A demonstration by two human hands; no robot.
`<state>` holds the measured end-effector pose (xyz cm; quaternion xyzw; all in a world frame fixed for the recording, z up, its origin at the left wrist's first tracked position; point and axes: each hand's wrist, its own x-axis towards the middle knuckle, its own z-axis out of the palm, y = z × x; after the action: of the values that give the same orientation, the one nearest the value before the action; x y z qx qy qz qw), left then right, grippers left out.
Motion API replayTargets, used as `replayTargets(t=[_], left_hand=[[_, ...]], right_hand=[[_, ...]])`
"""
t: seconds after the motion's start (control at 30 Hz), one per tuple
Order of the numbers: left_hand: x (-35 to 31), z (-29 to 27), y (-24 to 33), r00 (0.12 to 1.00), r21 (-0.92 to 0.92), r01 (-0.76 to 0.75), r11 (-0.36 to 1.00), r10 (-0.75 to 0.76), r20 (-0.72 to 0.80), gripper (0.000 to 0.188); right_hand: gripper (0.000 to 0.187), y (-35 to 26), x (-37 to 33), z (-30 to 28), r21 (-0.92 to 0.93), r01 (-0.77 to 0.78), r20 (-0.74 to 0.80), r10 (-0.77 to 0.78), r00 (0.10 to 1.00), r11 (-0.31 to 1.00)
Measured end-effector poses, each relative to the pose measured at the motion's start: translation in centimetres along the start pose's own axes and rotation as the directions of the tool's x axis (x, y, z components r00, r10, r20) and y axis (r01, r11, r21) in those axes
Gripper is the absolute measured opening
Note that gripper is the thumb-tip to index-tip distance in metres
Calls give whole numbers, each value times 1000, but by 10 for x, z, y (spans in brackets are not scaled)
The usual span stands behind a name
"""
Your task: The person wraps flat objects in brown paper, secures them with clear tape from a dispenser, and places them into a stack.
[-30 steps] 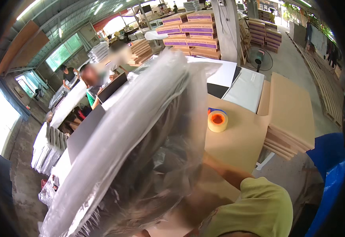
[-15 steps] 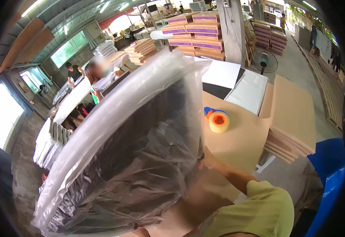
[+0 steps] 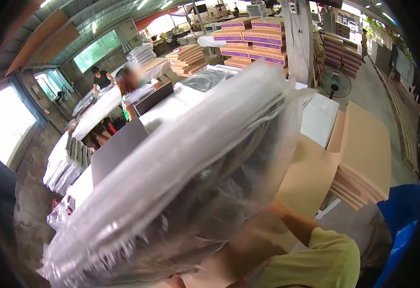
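Observation:
A large pack of dark boards wrapped in clear plastic (image 3: 205, 158) stands tilted up before me and fills the middle of the view. Loose plastic hangs over its edges and bunches at the upper right corner. My right hand (image 3: 278, 210) grips the pack's right edge, its fingers mostly hidden by the blurred plastic. At the bottom of the view only a small part of my left hand (image 3: 175, 282) shows, closed against the pack's lower edge. Brown board (image 3: 308, 177) covers the table beside and beneath the pack.
Brown boards (image 3: 366, 153) are stacked at the table's right, near a white plastic-wrapped pack (image 3: 318, 120). A dark board (image 3: 116, 149) lies to the left. Beyond are a fan (image 3: 334, 84), a pillar (image 3: 296, 43), stacked cartons (image 3: 265, 37) and two people at another table (image 3: 92, 115).
The wrapped pack has swung rightward and tipped, with both hands still at it. It now covers the tape roll, while a dark board and white table surface have come into view behind it.

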<state>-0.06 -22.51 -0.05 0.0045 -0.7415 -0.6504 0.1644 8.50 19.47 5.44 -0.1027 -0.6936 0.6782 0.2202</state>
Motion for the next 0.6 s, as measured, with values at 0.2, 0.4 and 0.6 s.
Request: replayTargets(t=[0.2, 0.4, 0.6], left_hand=[[-5, 5, -3, 1000, -12, -5, 1000, 5, 18, 65], [4, 7, -4, 999, -101, 13, 995, -10, 31, 64], [15, 30, 86, 972, -143, 94, 985, -59, 229, 53]], right_hand=[[81, -2, -6, -9, -10, -20, 1, 20, 1000, 1000], [77, -21, -2, 2, 86, -152, -18, 154, 988, 985], [57, -63, 17, 17, -72, 60, -183, -72, 981, 996]])
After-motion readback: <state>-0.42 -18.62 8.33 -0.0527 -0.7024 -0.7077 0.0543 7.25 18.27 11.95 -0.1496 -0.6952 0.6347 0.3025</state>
